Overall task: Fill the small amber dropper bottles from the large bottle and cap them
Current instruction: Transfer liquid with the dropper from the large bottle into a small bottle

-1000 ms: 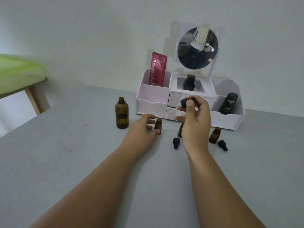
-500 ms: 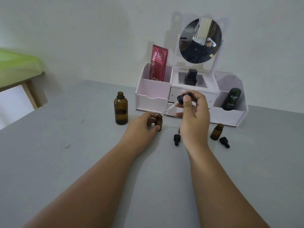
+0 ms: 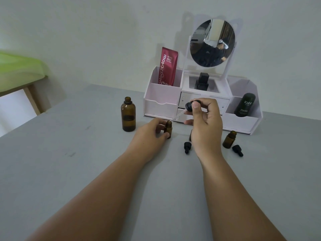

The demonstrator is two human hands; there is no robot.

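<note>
The large amber bottle [image 3: 128,116] stands uncapped on the grey table, left of my hands. My left hand [image 3: 150,132] grips a small amber bottle [image 3: 168,129] upright on the table. My right hand [image 3: 205,126] pinches a black dropper cap [image 3: 190,105], tilted, with the glass pipette tip at the small bottle's mouth. A second small bottle is mostly hidden behind my right hand. A third small open bottle [image 3: 229,139] stands to the right. Two loose black dropper caps [image 3: 187,146] [image 3: 237,149] lie on the table.
A white organiser [image 3: 163,103] with a round mirror [image 3: 212,42] stands against the wall behind my hands. It holds a red tube [image 3: 167,66], a black bottle [image 3: 201,82] and a dark green bottle [image 3: 245,105]. A green-topped table [image 3: 19,70] is at far left.
My right hand tilted the dropper down from above until its pipette tip reached the mouth of the small bottle that my left hand holds. The view shifted slightly.
</note>
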